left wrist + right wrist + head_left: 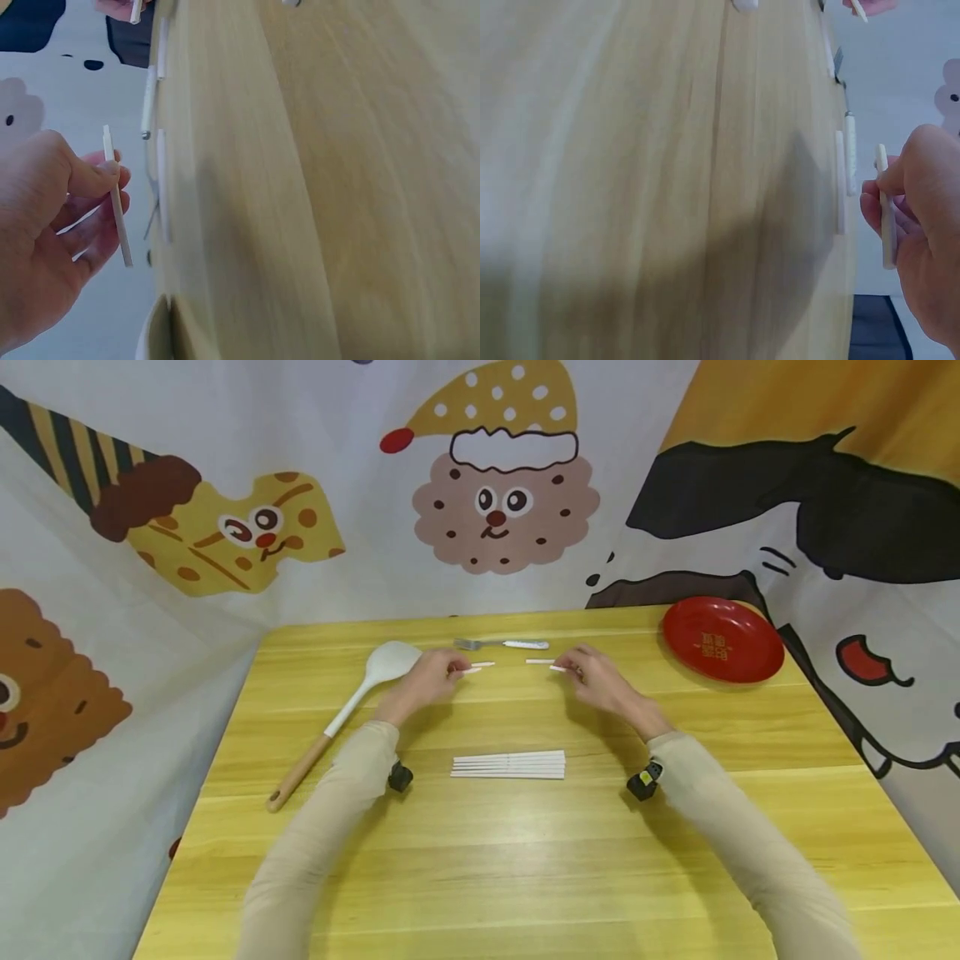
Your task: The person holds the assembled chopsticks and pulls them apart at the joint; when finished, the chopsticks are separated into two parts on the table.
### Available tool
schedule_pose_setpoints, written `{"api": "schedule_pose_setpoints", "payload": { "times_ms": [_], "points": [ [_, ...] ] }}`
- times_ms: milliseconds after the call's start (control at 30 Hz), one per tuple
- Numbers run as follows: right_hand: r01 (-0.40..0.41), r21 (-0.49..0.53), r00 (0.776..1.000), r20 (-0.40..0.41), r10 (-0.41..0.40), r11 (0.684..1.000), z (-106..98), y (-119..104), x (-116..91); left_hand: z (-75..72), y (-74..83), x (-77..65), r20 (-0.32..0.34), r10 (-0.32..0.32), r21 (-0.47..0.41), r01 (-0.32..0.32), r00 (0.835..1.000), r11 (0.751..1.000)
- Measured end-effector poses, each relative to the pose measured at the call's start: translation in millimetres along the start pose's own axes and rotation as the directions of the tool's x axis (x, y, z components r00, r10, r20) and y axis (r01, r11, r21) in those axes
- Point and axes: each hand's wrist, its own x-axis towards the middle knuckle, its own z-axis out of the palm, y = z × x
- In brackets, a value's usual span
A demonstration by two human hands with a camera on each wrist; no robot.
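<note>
My left hand pinches a short white stick between thumb and fingers; one end of it narrows to a small tip. Opposite it, my right hand pinches another short white stick, above the table. Two more short sticks lie on the tabletop close to the hands, one near the left and one near the right. Just behind them lies a fork with a pale patterned handle. Several long white sticks lie side by side between the forearms, with a faint seam across their middle.
A large white spoon with a wooden handle end lies on the left, its head beside my left hand. At the back right sits a red plate with gold markings. A printed cartoon cloth hangs behind the wooden table.
</note>
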Motion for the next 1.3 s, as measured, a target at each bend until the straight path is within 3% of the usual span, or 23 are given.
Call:
{"api": "schedule_pose_setpoints", "payload": {
  "times_ms": [100, 300, 567, 867, 1300],
  "points": [
    [-0.020, 0.007, 0.999, 0.030, 0.020, 1.000, 5, 2, 7, 5.0, -0.3, 10.2, 0.025, -0.028, -0.004, 0.028, 0.999, 1.000],
    [-0.043, 0.015, 0.998, 0.042, 0.043, 0.999, 14, 2, 16, 14.3, 0.9, 22.6, 0.008, 0.027, 0.037, -0.027, 1.000, 0.999],
    [-0.052, -0.023, 0.997, 0.048, 0.053, 0.998, 26, -1, 26, 27.1, -1.0, 31.7, 0.017, 0.034, 0.057, -0.035, 0.999, 0.998],
    [-0.084, 0.001, 0.992, 0.096, 0.083, 0.996, 35, 0, 30, 35.5, -1.2, 35.3, 0.026, 0.025, 0.069, -0.027, 0.999, 0.997],
    [-0.106, -0.007, 0.990, 0.098, 0.106, 0.994, 37, 3, 34, 35.0, -1.5, 33.2, 0.023, 0.013, 0.088, -0.015, 1.000, 0.996]
  ]
}}
